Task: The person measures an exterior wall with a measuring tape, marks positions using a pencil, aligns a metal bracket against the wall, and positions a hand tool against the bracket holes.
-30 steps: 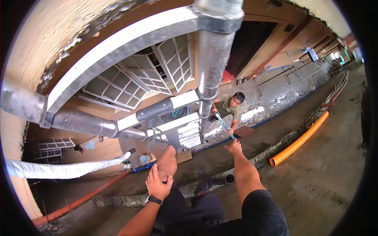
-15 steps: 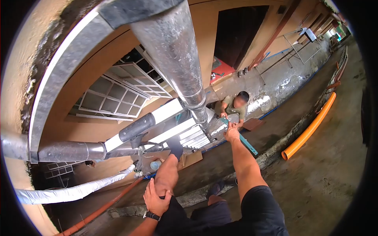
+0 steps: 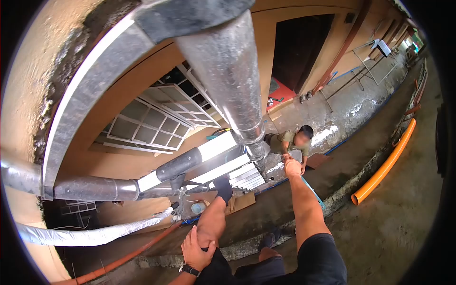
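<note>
Right hand [image 3: 293, 167] is gripping a long, slim teal bar [image 3: 314, 193], right of that thick grey metal pipe [image 3: 228, 78]. So it's already in hand; can't tell if the olive-shirted co-worker [image 3: 286, 138] is also holding on. Left hand [image 3: 196, 251] is resting, fingers spread, on a bare knee [image 3: 211, 225].

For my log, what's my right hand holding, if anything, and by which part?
Your right hand seems to grip a teal bar toward its far end; exact spot hidden.

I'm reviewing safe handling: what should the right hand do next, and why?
Probably draw the teal bar-like tool slowly upward: the right hand seems to grip it close to the co-worker below, while the left hand rests on the knee.
</note>
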A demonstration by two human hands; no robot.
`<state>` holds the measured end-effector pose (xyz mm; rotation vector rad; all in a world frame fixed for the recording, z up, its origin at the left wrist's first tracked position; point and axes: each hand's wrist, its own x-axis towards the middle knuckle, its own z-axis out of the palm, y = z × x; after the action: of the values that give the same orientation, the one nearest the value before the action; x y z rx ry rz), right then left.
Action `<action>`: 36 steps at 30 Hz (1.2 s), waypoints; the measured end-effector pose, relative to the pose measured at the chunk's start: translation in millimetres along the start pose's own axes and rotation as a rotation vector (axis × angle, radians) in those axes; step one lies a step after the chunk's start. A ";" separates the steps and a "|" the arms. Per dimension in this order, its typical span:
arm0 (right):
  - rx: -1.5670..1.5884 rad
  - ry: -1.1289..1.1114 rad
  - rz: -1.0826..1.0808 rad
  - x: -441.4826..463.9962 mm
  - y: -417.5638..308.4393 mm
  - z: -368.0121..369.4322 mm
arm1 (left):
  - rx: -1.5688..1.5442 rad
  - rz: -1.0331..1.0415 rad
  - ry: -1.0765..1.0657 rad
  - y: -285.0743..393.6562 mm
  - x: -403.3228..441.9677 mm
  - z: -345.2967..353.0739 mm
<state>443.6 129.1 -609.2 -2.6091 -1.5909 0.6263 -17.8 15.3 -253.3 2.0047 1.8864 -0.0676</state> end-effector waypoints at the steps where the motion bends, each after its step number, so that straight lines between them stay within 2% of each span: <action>1: -0.029 -0.001 -0.036 -10.0 5.1 -11.7 | -0.016 0.009 0.008 1.3 0.6 0.8; 3: -0.112 0.043 -0.108 -28.4 21.7 -36.6 | -0.030 -0.001 0.010 5.1 2.7 -1.0; 5: -0.109 0.047 0.071 -59.9 38.0 -70.6 | -0.039 -0.081 0.043 11.0 2.6 -6.3; 6: -0.015 0.087 0.007 -82.9 41.7 -101.8 | -0.052 -0.028 0.039 13.8 4.5 -11.2; 7: 0.076 0.167 0.002 -104.9 35.4 -131.8 | -0.064 0.008 0.041 13.8 1.5 -14.3; 8: 0.191 0.156 0.051 -124.5 30.0 -159.6 | -0.059 -0.021 0.030 14.8 -2.5 -17.5; 10: 0.197 0.374 -0.082 -151.9 69.0 -154.7 | -0.083 -0.063 0.029 17.1 -1.2 -23.3; 12: 0.181 0.304 -0.122 -201.7 39.2 -223.1 | -0.120 -0.098 0.055 18.1 -7.4 -19.1; 14: 0.232 0.379 -0.193 -242.3 11.6 -277.7 | 0.098 0.039 0.151 31.9 -6.5 -18.5; 15: 0.258 0.405 -0.223 -261.9 -4.9 -307.6 | 0.012 0.199 0.197 50.1 -5.2 -41.9; 16: 0.255 0.425 -0.243 -279.3 -22.8 -336.8 | -0.289 0.328 0.196 68.3 2.7 -26.6; 17: 0.249 0.410 -0.291 -295.8 -41.4 -364.7 | -0.453 0.389 0.176 111.8 1.1 -35.2; 18: 0.242 0.392 -0.342 -309.7 -59.2 -392.5 | -0.580 0.592 0.244 146.9 6.1 -48.3; 20: 0.252 0.453 -0.454 -333.0 -95.2 -449.9 | -0.642 0.833 0.215 214.4 5.4 -80.8; 21: 0.265 0.498 -0.540 -345.0 -111.2 -478.0 | -0.741 0.898 0.151 236.3 2.9 -97.3; 22: 0.216 0.556 -0.562 -355.7 -123.2 -505.1 | -0.782 0.858 0.308 255.7 2.9 -101.0; 25: 0.479 0.348 -0.430 -378.0 -136.5 -567.2 | -0.847 0.903 0.272 263.1 7.8 -174.6; 26: 0.470 0.356 -0.430 -387.5 -150.7 -583.2 | -0.880 0.984 0.402 261.9 11.1 -188.4; 27: 0.605 0.240 -0.526 -397.4 -160.7 -598.4 | -0.915 1.073 0.526 264.4 13.1 -200.0; 29: 0.839 0.086 -0.783 -408.4 -142.5 -615.5 | -1.006 0.949 0.580 258.0 15.9 -235.1; 30: 0.833 -0.045 -0.727 -406.2 -123.7 -627.3 | -0.978 0.916 0.635 256.4 26.7 -255.4; 31: 0.840 -0.176 -0.667 -406.4 -103.4 -637.1 | -1.066 0.736 0.546 256.0 33.6 -274.6; 32: 0.864 -0.092 -0.641 -400.5 -77.2 -635.3 | -1.120 0.745 0.674 249.2 42.6 -303.0; 34: 1.033 -0.447 -0.220 -392.7 -32.9 -613.8 | -1.064 0.576 0.694 238.4 54.4 -357.3; 35: 1.062 -0.413 -0.210 -404.1 -31.8 -606.2 | -1.029 0.484 0.745 239.8 61.0 -377.6; 36: 1.106 -0.517 -0.227 -414.0 -41.8 -600.5 | -1.045 0.490 0.799 241.9 77.0 -389.9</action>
<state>451.2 -94.0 86.4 -1.4879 -1.0477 1.6364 136.4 203.3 143.4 1.6701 1.1840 1.6641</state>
